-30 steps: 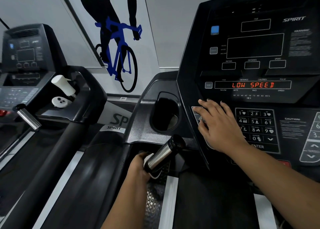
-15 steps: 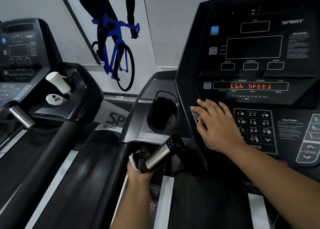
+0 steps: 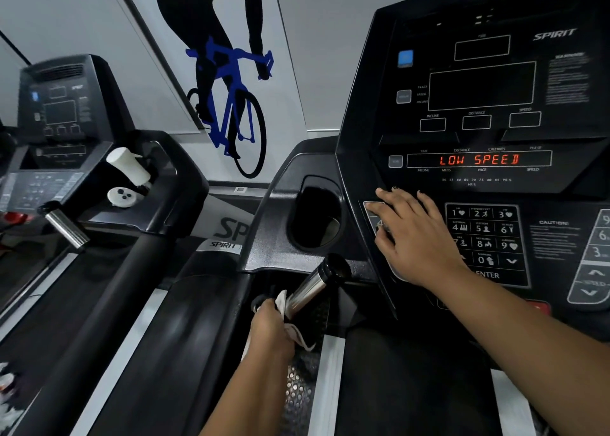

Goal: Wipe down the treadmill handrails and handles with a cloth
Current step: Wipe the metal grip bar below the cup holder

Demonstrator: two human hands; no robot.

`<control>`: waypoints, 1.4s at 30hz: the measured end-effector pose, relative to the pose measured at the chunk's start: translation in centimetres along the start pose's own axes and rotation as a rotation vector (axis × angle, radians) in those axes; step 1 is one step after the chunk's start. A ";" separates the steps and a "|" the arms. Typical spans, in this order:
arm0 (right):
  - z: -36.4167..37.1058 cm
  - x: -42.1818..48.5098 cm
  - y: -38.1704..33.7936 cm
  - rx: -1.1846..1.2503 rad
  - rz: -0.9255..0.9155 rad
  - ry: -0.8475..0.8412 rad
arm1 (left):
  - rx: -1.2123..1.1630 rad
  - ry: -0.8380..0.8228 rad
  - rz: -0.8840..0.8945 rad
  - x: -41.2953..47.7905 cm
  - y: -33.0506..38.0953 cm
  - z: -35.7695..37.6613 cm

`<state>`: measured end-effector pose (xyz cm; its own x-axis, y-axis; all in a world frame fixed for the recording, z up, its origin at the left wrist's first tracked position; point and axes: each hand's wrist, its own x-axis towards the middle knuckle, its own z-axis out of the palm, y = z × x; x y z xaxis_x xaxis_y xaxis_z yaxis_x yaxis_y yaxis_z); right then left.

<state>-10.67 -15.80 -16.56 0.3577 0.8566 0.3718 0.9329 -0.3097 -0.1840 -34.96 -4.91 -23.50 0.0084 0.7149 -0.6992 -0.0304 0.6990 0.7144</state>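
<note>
A chrome pulse handle (image 3: 312, 287) with a black end cap juts out below the treadmill console (image 3: 478, 105). My left hand (image 3: 272, 328) grips a white cloth (image 3: 295, 331) wrapped round the lower end of that handle. The cloth shows beside and under my fingers. My right hand (image 3: 412, 234) lies flat with straight fingers on the console's left keypad, beside the number keys. The black left handrail (image 3: 185, 336) runs down toward me at the lower left.
The console display reads LOW SPEED. A cup holder (image 3: 318, 219) sits left of the keypad. A second treadmill (image 3: 62, 138) stands at the left, with a white spray bottle (image 3: 128, 166) in its tray and its own chrome handle (image 3: 66, 226).
My left hand has slid the cloth along the lower part of the chrome handle. My right hand has stayed flat on the keypad. The view shifted slightly.
</note>
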 end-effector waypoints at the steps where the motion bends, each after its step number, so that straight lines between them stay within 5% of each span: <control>1: 0.0 0.0 0.0 -0.001 0.000 -0.002 | 0.042 0.010 0.047 -0.9 -0.4 -0.3; 6: 0.1 -0.1 0.0 -0.010 -0.003 -0.003 | 0.284 -0.115 0.378 -5.0 -2.8 -1.6; 12: 0.0 -0.1 0.0 -0.007 -0.007 0.005 | 0.586 -0.209 0.504 -4.6 0.3 -2.5; 19: 0.0 -0.1 0.0 -0.014 -0.003 0.002 | 1.181 -0.313 0.431 -2.3 5.1 -0.5; 24: 0.0 -0.1 0.2 0.001 -0.007 0.000 | 1.365 -0.392 0.340 -0.6 6.1 0.2; 32: -0.2 -0.1 0.2 0.026 -0.011 0.014 | 1.215 -0.437 0.360 -0.6 5.7 0.4; 37: 0.0 -0.1 0.2 0.021 -0.013 0.015 | 0.862 -0.495 0.340 -1.5 4.9 -0.4; 42: -0.1 -0.1 0.2 0.016 -0.009 0.013 | 1.134 -0.494 0.588 -0.5 4.8 -1.7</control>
<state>-10.53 -15.97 -16.55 0.3496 0.8540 0.3854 0.9354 -0.2949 -0.1950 -36.82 -1.97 -19.76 0.6386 0.6717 -0.3756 0.6722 -0.2491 0.6972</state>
